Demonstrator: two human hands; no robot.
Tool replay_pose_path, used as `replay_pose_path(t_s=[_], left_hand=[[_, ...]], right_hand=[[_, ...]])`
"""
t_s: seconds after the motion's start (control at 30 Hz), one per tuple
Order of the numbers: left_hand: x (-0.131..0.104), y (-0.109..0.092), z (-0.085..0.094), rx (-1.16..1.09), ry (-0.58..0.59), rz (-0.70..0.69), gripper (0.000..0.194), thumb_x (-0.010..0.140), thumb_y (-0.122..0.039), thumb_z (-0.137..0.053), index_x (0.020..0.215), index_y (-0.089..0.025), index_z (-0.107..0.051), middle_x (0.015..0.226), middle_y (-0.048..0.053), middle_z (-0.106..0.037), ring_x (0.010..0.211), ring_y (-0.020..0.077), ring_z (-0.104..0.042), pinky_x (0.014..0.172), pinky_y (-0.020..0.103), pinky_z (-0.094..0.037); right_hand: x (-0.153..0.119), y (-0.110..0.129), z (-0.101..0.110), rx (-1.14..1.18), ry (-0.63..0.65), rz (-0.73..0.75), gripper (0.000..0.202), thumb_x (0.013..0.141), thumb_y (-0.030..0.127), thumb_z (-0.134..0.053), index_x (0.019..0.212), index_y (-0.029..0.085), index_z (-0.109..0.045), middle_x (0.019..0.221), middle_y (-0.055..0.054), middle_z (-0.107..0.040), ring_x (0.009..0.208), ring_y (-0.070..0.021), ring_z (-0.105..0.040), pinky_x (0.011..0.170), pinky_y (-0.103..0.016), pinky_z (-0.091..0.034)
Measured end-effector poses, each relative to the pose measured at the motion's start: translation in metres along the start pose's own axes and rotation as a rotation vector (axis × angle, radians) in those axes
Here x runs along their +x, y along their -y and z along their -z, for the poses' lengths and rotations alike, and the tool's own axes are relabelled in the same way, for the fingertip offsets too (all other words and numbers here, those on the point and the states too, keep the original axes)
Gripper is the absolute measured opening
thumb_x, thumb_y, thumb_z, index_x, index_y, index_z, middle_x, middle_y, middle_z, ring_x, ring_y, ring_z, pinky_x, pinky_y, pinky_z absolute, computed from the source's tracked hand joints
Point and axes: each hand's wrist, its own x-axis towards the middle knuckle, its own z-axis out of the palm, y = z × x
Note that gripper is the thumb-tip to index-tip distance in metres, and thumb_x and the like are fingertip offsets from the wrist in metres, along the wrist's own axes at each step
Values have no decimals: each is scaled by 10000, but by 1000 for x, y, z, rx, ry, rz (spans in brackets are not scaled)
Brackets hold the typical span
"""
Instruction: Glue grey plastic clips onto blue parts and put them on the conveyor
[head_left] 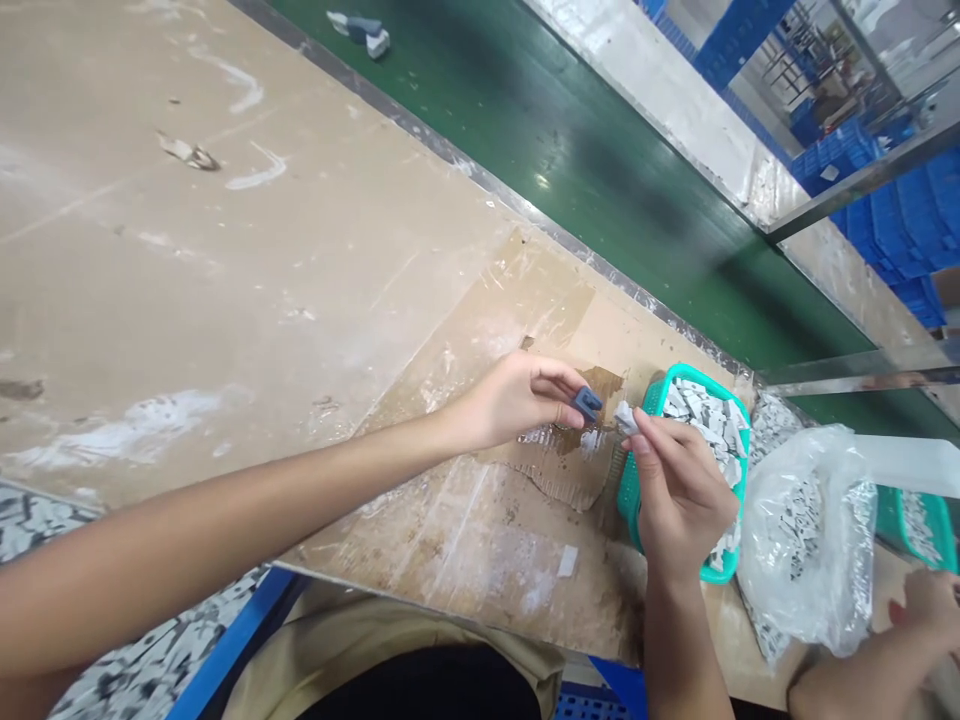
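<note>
Between the thumb and fingers of my left hand [517,405] is a small dark blue plastic clip-like part [587,404], its notched end facing right. My right hand [679,490] pinches a small white plastic piece [625,418] by its end. The two pieces are close to each other with a narrow gap between them. Both hang above a worn patch of cardboard [562,480] on the worktable. Just beyond my right hand stands a teal basket [652,400] full of small white and grey pieces, partly covered by that hand.
A green conveyor belt [540,170] runs along the far side, carrying a grey-and-white part [360,30]. To the right are a clear plastic bag [847,560] of small parts and another teal basket [892,515]. A co-worker's hand [926,610] is at the lower right.
</note>
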Motion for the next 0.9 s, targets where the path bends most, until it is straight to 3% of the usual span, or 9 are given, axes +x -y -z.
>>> replay_pose_path(t_s=[0.2, 0.53, 0.9], left_hand=[[-6, 1, -4, -14, 81, -10, 203, 615, -103, -804, 789, -145, -709, 763, 31, -733, 713, 163, -692, 756, 305, -560], [-9, -2, -8, -67, 86, -9, 184, 622, -112, -792, 778, -139, -699, 743, 40, -729, 697, 171, -698, 711, 299, -566], [-18, -6, -18, 118, -62, -74, 126, 651, -104, -738, 754, -129, -670, 709, 26, -720, 648, 158, -706, 681, 270, -591]], right_hand=[[1, -1, 2, -6, 57, 62, 335, 891, 142, -631, 1119, 369, -720, 922, -20, -704, 816, -172, -667, 700, -337, -569], [1, 0, 1, -10, 119, 80, 337, 899, 127, -615, 1120, 358, -723, 928, -26, -703, 820, -163, -671, 703, -319, -576], [-3, -5, -4, 62, 198, 97, 506, 890, 21, -540, 1210, 392, -666, 946, -28, -675, 809, -139, -665, 668, -273, -566]])
